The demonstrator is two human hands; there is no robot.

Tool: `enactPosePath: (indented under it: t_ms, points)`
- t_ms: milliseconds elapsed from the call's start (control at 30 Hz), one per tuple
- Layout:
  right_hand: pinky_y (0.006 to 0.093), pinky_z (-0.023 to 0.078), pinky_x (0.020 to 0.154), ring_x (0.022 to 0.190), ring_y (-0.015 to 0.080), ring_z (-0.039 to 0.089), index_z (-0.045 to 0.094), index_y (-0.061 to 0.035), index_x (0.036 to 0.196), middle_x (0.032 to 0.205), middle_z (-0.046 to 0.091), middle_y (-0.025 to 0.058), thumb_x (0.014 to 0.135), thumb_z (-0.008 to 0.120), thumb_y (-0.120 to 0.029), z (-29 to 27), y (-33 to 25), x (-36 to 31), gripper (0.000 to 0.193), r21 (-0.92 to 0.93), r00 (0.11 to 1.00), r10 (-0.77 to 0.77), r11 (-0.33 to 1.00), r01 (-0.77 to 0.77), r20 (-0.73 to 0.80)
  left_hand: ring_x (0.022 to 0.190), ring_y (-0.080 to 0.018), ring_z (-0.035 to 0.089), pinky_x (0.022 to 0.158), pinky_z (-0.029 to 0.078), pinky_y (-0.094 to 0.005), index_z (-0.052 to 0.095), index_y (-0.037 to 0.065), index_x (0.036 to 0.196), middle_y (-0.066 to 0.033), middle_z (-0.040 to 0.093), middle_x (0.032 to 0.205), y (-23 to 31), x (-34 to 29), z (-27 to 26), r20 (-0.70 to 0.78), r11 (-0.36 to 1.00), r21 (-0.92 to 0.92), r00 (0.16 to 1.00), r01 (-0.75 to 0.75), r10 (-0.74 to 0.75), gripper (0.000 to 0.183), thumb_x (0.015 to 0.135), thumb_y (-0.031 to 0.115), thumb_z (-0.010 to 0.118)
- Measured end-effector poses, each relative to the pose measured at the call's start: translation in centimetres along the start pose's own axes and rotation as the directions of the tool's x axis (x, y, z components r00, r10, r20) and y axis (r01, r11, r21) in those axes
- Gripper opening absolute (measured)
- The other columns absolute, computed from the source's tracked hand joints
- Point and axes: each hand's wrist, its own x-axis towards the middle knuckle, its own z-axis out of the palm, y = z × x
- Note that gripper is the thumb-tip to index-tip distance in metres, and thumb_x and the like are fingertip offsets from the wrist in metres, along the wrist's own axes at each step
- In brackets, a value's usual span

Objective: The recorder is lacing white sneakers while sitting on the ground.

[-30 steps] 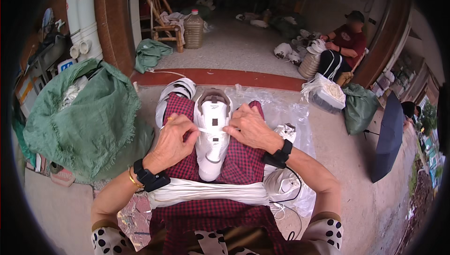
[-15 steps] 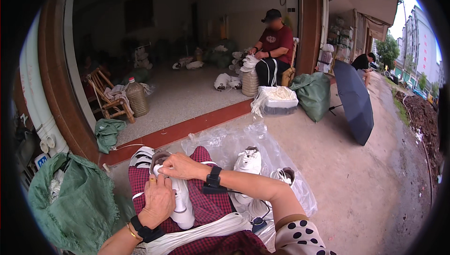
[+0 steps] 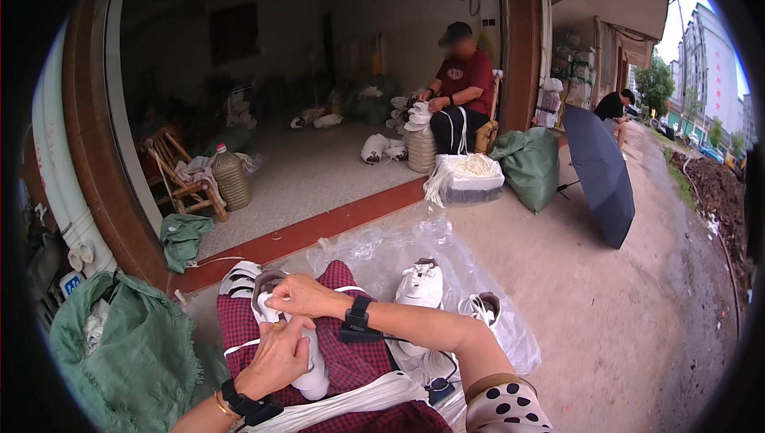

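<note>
A white sneaker [image 3: 313, 381] lies across my lap on a red-and-black checked cloth [image 3: 349, 353], its brown-lined opening pointing away from me. My right hand [image 3: 309, 296] reaches over from the right, its fingertips pinched together at the tongue near the opening. Just below it, my left hand [image 3: 279, 353] bends over the lacing area, fingers curled and closed. What lies between the fingertips of either hand is too small to make out. A bundle of white laces [image 3: 358, 395] stretches over my lap. Beyond the sneaker's opening sits another white shoe with dark stripes [image 3: 239, 280].
White sneakers [image 3: 420, 286] stand on clear plastic sheeting [image 3: 366, 251] to the right. A green sack [image 3: 127, 361] is at my left. Ahead are a box of laces [image 3: 470, 186], another green sack [image 3: 530, 166], an open dark umbrella [image 3: 602, 182] and a seated person [image 3: 466, 82] handling shoes.
My left hand has shifted slightly right, its fingers curling closer to the right hand. The right hand stays by the shoe opening. The view has shifted slightly.
</note>
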Motion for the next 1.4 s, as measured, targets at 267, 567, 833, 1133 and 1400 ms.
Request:
enactPosePath:
  t_ms: [267,567,833,1133,1400]
  points:
    - [0.0388,0.031,0.048,0.052,0.0124,0.034,0.046,0.0042,0.065,0.054,0.036,0.0072,0.091,0.061,-0.029,-1.7,-0.8,-2.5,0.045,0.092,0.999,0.026,0.995,-0.028,0.026,0.049,-0.0014,0.033,0.045,0.024,-0.0202,0.049,0.004,0.11,0.0068,0.041,0.061,-0.7,-4.9,-15.0,-0.223,0.656,-0.743,0.874,0.134,-0.431,0.021,0.092,0.015,0.056]
    - [0.0248,0.029,0.047,0.051,0.0032,0.04,0.053,-0.0074,0.06,0.055,0.047,-0.0064,0.099,0.06,-0.035,-7.6,-1.5,-7.6,0.048,0.102,0.951,0.278,0.951,-0.292,0.136,0.054,0.0022,0.03,0.051,0.026,-0.0156,0.057,0.007,0.115,0.0107,0.037,0.064,-13.7,-15.5,-22.6,-0.448,0.765,-0.615,0.713,0.191,-0.539,0.022,0.1,0.024,0.056]
    - [0.0383,0.049,0.066,0.069,0.022,0.063,0.057,-0.0051,0.109,0.078,0.066,0.0084,0.083,0.075,-0.026,-6.7,-3.3,-7.0,0.038,-0.306,0.933,0.286,0.928,-0.213,0.217,0.099,-0.0275,0.064,0.079,0.053,-0.0351,0.063,0.002,0.116,-0.0133,0.064,0.117,-11.5,-10.7,-10.2,-0.261,0.866,-0.133,0.826,0.483,-0.5,0.031,0.085,-0.002,0.06]
    - [0.0484,0.052,0.064,0.075,0.0381,0.066,0.053,-0.0031,0.106,0.084,0.067,0.0193,0.089,0.062,-0.01,-2.4,-4.1,-6.4,0.02,-0.521,0.972,0.021,0.847,0.107,0.234,0.081,-0.0358,0.062,0.069,0.053,-0.0413,0.055,0.001,0.108,-0.0144,0.055,0.091,-6.5,-5.5,1.3,-0.238,0.994,-0.1,0.97,0.032,-0.055,0.027,0.082,-0.005,0.06]
    - [0.0402,0.053,0.057,0.068,0.0285,0.064,0.059,-0.0089,0.105,0.076,0.056,0.0088,0.082,0.059,-0.006,-4.9,-0.4,-7.2,0.023,-0.679,0.927,-0.247,0.631,0.375,0.283,0.067,-0.026,0.058,0.065,0.052,-0.0377,0.059,0.007,0.093,-0.0085,0.053,0.076,-9.7,-6.8,-0.1,-0.128,0.917,0.356,0.963,-0.179,0.237,0.014,0.08,0.006,0.062]
